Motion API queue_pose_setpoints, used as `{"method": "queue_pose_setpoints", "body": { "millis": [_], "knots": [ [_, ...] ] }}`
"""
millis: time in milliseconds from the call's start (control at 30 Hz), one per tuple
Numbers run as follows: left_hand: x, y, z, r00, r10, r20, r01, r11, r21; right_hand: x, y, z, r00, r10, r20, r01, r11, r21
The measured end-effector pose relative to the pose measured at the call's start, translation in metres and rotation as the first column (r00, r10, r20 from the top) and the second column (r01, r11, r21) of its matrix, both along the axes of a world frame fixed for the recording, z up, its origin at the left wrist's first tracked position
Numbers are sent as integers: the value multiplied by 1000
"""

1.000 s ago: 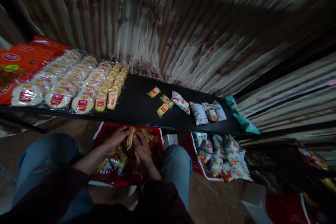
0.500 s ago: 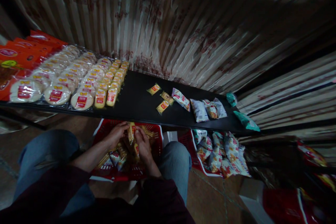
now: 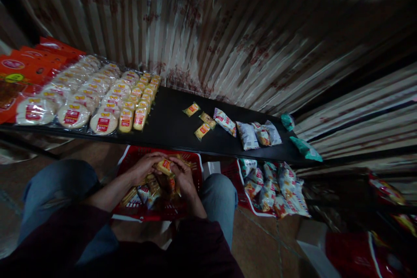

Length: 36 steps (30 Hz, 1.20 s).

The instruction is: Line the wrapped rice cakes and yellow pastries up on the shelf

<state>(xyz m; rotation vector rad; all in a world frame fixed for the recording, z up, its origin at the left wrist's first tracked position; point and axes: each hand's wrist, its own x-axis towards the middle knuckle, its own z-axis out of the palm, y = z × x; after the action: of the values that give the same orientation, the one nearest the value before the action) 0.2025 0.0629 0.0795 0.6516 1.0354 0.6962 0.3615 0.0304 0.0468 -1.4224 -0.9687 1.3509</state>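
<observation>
Dim and murky throughout, brightest on the shelf (image 3: 169,126) just beyond the hands. Broad shadow across the curtain (image 3: 228,30) well above them. Glare on clear wrappers (image 3: 81,104) to their left. Corners dark, edges stretched and smeared; right hand (image 3: 184,178) soft, grainy.

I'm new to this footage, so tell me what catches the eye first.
Both hands, left hand and right hand, hold a small yellow packet over a red basket of snacks. On the black shelf above, rows of round wrapped cakes fill the left end.
</observation>
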Motion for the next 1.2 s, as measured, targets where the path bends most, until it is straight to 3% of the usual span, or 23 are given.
{"method": "queue_pose_setpoints", "body": {
  "millis": [233, 433, 567, 733, 1000, 1200],
  "knots": [
    [-2, -2, -2, 985, 60, 161, -63, 998, 14, 0, -2, 8, 989, -144, -46, 143, 990, -14],
    [0, -4, 3, 954, 62, 294, -71, 997, 20, 1, -3, 13, 989, -150, -12, 150, 982, 116],
    [3, -4, 1, 936, 99, 339, -116, 993, 29, -1, -2, 11, 985, -144, -94, 159, 972, 172],
    [4, -5, -2, 961, 69, 266, -93, 993, 76, -2, 1, 3, 967, -179, -184, 213, 960, 184],
    [7, -8, 5, 990, -5, 140, -18, 987, 160, -2, 4, 3, 963, -224, -150, 252, 947, 201],
    [11, -6, 6, 985, 66, 159, -92, 983, 162, -4, 5, 1, 958, -200, -206, 240, 951, 194]
  ]
}}
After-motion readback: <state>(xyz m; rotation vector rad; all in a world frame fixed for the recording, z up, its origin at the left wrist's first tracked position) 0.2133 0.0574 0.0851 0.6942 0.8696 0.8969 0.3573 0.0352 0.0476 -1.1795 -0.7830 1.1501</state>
